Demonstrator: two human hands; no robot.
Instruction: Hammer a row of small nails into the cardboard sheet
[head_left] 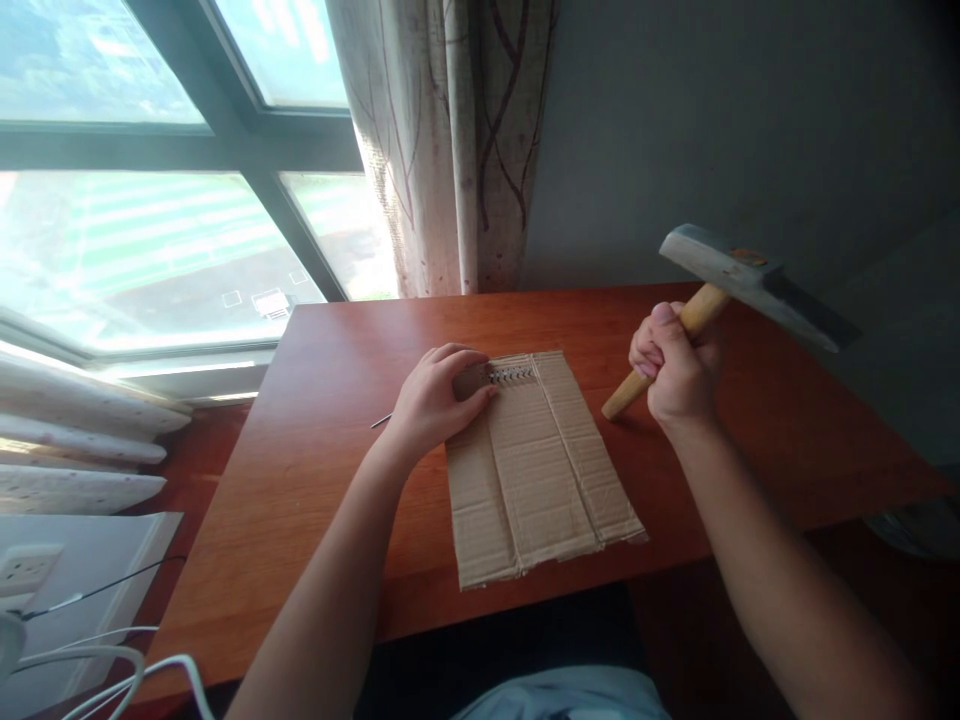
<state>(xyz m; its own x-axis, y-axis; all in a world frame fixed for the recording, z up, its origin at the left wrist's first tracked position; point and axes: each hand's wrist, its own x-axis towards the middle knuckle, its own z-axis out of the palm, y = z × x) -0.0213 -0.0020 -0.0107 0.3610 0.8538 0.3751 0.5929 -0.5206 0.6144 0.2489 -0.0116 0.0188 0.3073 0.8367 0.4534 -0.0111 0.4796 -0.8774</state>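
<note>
A creased sheet of brown cardboard (544, 460) lies flat on the wooden table. Across its far end runs a band of small dark marks (514, 374); whether they are holes or bits of metal I cannot tell. My left hand (442, 395) rests over the sheet's far left corner, thumb and fingers apart on either side of a gap beside the marks. Raised at the right, my right hand (675, 365) is wrapped round the wooden handle of a hammer (724, 262), its metal head up and clear of the cardboard. A thin metal rod (381, 420) pokes out left of my left wrist.
The reddish-brown table (315, 420) has its far edge by a curtain (465, 150) and a grey wall. A window (150, 250) is at the left. White cables (112, 660) reach the table's near left corner, below a wall socket (30, 570).
</note>
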